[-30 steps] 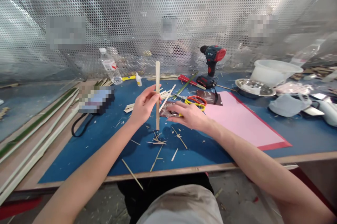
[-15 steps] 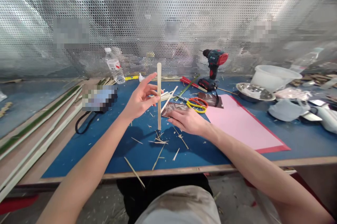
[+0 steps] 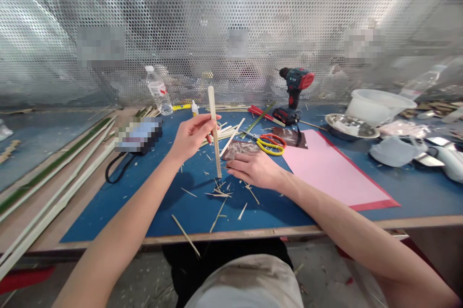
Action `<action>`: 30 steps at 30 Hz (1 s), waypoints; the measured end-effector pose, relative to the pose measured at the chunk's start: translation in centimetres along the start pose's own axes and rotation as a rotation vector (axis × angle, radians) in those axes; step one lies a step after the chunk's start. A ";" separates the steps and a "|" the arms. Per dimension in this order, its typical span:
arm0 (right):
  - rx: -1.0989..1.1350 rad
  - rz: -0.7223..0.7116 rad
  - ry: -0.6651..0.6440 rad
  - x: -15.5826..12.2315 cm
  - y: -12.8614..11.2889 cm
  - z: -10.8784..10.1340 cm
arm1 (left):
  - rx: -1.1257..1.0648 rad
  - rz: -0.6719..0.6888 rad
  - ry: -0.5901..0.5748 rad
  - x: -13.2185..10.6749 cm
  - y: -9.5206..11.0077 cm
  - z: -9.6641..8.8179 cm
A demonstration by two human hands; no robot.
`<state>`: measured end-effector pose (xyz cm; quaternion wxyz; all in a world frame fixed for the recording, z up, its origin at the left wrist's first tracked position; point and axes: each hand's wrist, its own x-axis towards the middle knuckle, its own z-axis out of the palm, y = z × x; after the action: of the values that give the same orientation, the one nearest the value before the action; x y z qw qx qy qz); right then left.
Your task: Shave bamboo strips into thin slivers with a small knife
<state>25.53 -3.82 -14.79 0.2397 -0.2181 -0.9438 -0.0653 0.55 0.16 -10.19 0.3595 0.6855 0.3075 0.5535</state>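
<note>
My left hand (image 3: 196,135) pinches a pale flat bamboo strip (image 3: 214,129) a little above its middle. The strip stands nearly upright, its top leaning left, and its lower end is just above the blue mat. Close to that lower end is my right hand (image 3: 255,169), palm down with bent fingers. A thin dark bit shows at its fingertips; what it is stays unclear, and the thumb is hidden. Behind the right hand lies a crumpled dark brown sheet (image 3: 238,148). Thin splinters (image 3: 219,194) lie scattered on the mat below the strip.
Scissors (image 3: 271,144) with red and yellow handles lie right of centre, beside a pink sheet (image 3: 325,168). A cordless drill (image 3: 294,88) and a water bottle (image 3: 158,91) stand at the back. A metal bowl (image 3: 350,126) is right; long bamboo lengths (image 3: 61,187) lie left.
My left hand has closed its fingers around the bamboo strip, and the strip's top has tilted left. My right hand has moved slightly left and toward me, nearer the strip's lower end.
</note>
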 end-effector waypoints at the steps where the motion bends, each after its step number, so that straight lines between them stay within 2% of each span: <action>1: -0.018 0.017 0.001 0.1 0.0 0.0 | 0.025 -0.010 0.031 0.0 0.2 0.1; 5: -0.038 0.114 0.020 0.2 -0.2 -0.1 | 0.121 -0.023 0.123 -0.2 0.9 0.3; 8: -0.024 0.184 0.051 0.3 -0.2 -0.5 | 0.175 -0.017 0.145 -0.3 1.5 0.5; 15: -0.225 0.087 0.109 1.6 0.6 -2.2 | 0.161 -0.007 0.109 -0.5 2.4 1.0; 21: -0.269 0.164 0.198 3.8 0.4 -2.9 | 0.160 -0.001 0.091 -0.6 2.1 0.9; 30: -0.340 0.172 0.175 5.8 0.2 -2.9 | 0.183 -0.012 0.104 -1.0 1.3 1.2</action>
<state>22.30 -2.07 -9.48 0.2851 -0.3285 -0.8728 -0.2217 1.55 -1.60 -9.78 0.2821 0.6839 0.3790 0.5559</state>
